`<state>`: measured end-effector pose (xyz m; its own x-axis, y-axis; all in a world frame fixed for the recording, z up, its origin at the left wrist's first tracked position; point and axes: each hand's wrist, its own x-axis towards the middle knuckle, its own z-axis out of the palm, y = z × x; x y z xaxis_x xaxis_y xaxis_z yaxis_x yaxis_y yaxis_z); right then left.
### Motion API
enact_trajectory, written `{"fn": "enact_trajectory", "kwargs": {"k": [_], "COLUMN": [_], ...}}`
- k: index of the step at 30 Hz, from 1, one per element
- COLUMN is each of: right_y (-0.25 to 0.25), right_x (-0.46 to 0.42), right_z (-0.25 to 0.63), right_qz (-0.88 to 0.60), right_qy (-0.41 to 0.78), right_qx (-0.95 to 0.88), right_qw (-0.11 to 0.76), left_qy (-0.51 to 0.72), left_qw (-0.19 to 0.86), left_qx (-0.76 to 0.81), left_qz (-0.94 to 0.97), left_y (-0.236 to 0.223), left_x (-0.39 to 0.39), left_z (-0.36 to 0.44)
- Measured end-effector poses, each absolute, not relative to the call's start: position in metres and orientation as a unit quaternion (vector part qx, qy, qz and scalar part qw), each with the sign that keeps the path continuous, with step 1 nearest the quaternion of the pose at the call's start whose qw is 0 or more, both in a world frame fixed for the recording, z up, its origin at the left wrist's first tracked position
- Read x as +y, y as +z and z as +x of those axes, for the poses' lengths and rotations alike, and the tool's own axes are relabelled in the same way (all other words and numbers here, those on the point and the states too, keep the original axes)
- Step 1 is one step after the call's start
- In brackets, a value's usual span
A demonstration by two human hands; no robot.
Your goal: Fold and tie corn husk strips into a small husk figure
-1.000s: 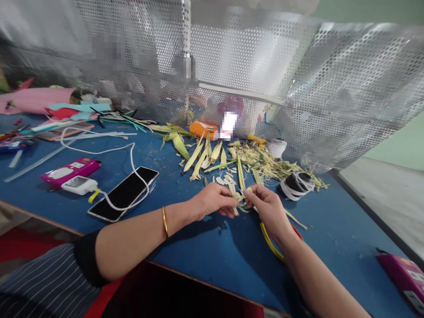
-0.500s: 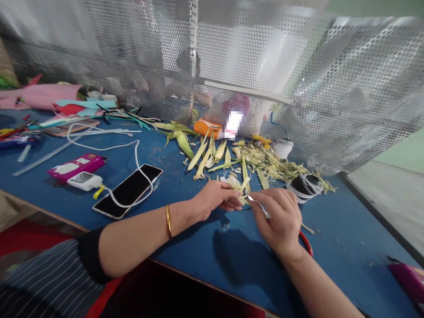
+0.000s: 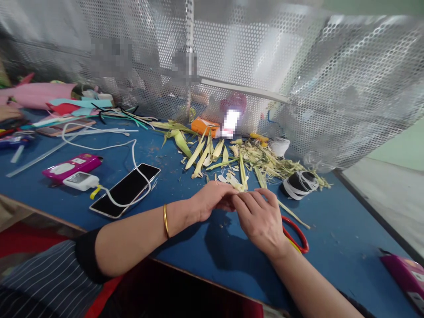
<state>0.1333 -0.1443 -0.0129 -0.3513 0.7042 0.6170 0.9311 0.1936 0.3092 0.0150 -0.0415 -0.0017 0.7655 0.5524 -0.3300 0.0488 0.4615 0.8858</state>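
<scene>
My left hand (image 3: 212,201) and my right hand (image 3: 260,216) meet above the blue table (image 3: 185,247), fingers curled together round a small pale green leaf strip (image 3: 243,181) that sticks up between them. Most of the strip is hidden by my fingers. My right hand lies partly over the left fingertips. Red-handled scissors (image 3: 296,234) lie on the table just right of my right wrist. A gold bangle (image 3: 164,221) sits on my left wrist.
A heap of cut leaf pieces (image 3: 265,161) and longer leaves (image 3: 198,152) lies behind my hands. A black spool with white thread (image 3: 298,183) stands to the right. A phone (image 3: 126,190) with white cable, a pink device (image 3: 71,164) and a perforated metal screen (image 3: 251,57) surround the work area.
My right hand has turned palm down and closed over the left fingertips. The metal blade seen in it half a second ago is no longer visible. The left hand has stayed in place.
</scene>
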Motion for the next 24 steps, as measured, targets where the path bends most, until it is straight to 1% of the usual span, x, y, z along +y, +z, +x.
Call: {"fn": "enact_trajectory", "kwargs": {"k": [4, 8, 17, 20, 22, 24], "right_y": [-0.013, -0.012, -0.011, -0.011, -0.011, -0.013], "right_x": [-0.146, -0.149, -0.152, -0.150, -0.148, -0.145], "right_z": [0.134, 0.132, 0.130, 0.133, 0.137, 0.143], "right_qz": [-0.523, -0.506, -0.453, -0.497, -0.570, -0.633], "right_qy": [-0.321, -0.312, -0.285, -0.260, -0.255, -0.240], "right_qx": [-0.765, -0.780, -0.814, -0.781, -0.716, -0.656], "right_qw": [0.195, 0.196, 0.225, 0.275, 0.314, 0.334], "left_qy": [0.158, 0.180, 0.190, 0.207, 0.210, 0.203], "left_qw": [0.798, 0.791, 0.773, 0.775, 0.782, 0.789], "left_qx": [0.290, 0.287, 0.318, 0.318, 0.310, 0.304], "left_qz": [0.505, 0.508, 0.515, 0.506, 0.498, 0.493], "left_y": [-0.005, -0.005, -0.004, 0.000, 0.003, 0.005], "left_x": [-0.038, -0.036, -0.036, -0.034, -0.032, -0.030], "left_z": [0.014, 0.014, 0.014, 0.014, 0.014, 0.014]}}
